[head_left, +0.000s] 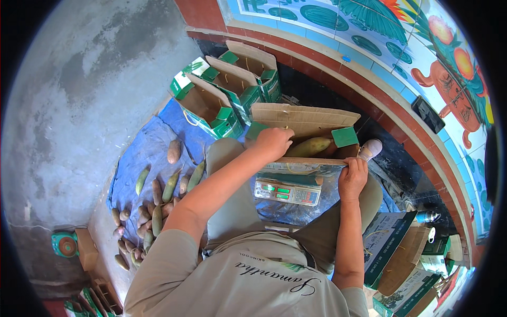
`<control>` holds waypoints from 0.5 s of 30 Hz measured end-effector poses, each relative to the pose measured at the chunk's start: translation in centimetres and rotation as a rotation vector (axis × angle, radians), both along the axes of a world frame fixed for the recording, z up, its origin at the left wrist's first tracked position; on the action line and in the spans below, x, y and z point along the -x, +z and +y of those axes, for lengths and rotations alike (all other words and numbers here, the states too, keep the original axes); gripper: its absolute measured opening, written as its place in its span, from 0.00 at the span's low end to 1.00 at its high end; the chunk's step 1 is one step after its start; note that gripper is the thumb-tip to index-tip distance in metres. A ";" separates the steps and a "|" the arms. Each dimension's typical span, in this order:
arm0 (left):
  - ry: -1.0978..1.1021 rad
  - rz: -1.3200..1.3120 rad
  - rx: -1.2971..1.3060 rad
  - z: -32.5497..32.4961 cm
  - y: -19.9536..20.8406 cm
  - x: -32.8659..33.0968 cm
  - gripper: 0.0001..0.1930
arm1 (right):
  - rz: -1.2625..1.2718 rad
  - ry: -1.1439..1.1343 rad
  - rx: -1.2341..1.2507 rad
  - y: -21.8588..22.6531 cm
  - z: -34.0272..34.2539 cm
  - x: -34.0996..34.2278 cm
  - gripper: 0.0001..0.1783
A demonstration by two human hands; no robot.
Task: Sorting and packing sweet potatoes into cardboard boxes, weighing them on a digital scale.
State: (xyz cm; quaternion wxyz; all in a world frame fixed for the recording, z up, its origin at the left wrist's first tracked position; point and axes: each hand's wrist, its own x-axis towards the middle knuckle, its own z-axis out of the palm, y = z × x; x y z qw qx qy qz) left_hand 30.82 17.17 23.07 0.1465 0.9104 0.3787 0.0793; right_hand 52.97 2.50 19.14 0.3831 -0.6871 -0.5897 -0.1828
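An open cardboard box [305, 117] stands upright before me, its brown far flap raised and a green side flap folded out. Inside lies a long yellow-green vegetable [309, 147], partly hidden by the near wall. My left hand [273, 143] is over the box's left end, fingers curled at the opening; what they hold, if anything, is hidden. With its fingers over the rim, my right hand [353, 180] grips the near right corner of the box. Just below the box is a digital scale [288, 191] with lit green displays and a keypad; the box appears to rest on its platform.
Several reddish-brown tubers [174, 151] and long green vegetables [171, 185] lie on the blue tarp [138, 154] to my left. Open green-and-brown boxes [206, 105] stand at the far left. More boxes [388, 248] are at my right. A phone [428, 114] rests by the tiled wall.
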 end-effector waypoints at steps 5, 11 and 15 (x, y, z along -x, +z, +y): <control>0.147 -0.461 -0.203 -1.4 3.8 5.8 0.13 | -0.012 0.025 0.016 0.0 -0.1 0.2 0.11; 0.510 -0.514 -0.416 -1.6 0.7 18.5 0.11 | -0.059 0.015 0.060 -0.4 -0.3 0.0 0.12; 0.788 -0.264 -0.236 -4.8 -7.9 27.4 0.11 | -0.111 0.037 0.067 -0.6 -0.3 0.0 0.14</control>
